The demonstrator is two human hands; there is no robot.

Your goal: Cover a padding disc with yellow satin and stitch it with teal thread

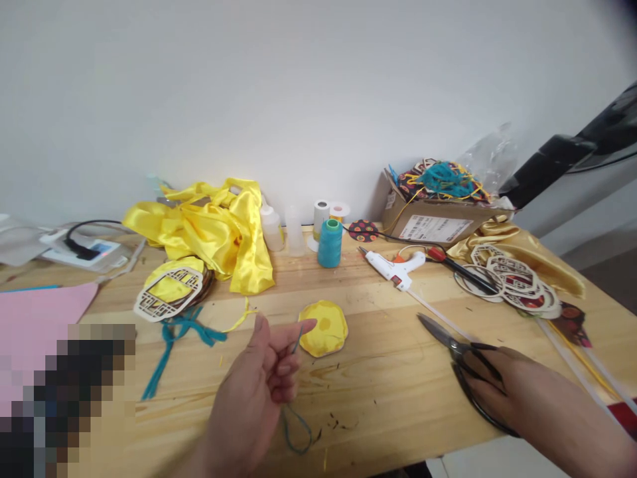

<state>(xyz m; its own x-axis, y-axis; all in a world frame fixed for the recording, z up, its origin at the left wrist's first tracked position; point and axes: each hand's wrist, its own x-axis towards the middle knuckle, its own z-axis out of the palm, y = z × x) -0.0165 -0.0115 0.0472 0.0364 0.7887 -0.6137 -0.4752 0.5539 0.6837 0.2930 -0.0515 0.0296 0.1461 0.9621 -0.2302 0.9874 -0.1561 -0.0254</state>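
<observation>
My left hand (263, 385) is closed on a thin grey-green cord (301, 435), with the index finger pointing out to the right. A loop of the cord hangs below the fingers and a short end shows near the fingertip. Just beyond that finger, a round yellow fabric-covered piece (326, 335) lies on the wooden table. At the right, my right hand (492, 392) grips the black handles of the scissors (450, 348). Their blades point away to the left and look closed, low over the tabletop. Part of the handles is hidden by the hand.
A teal thread cone (329, 245) stands beyond the yellow piece, with a white glue gun (398, 269) to its right. Yellow satin (213, 232) and cut-out wooden shapes (169, 292) lie left. A cardboard box (432, 222) and more cut-outs (517, 282) are right.
</observation>
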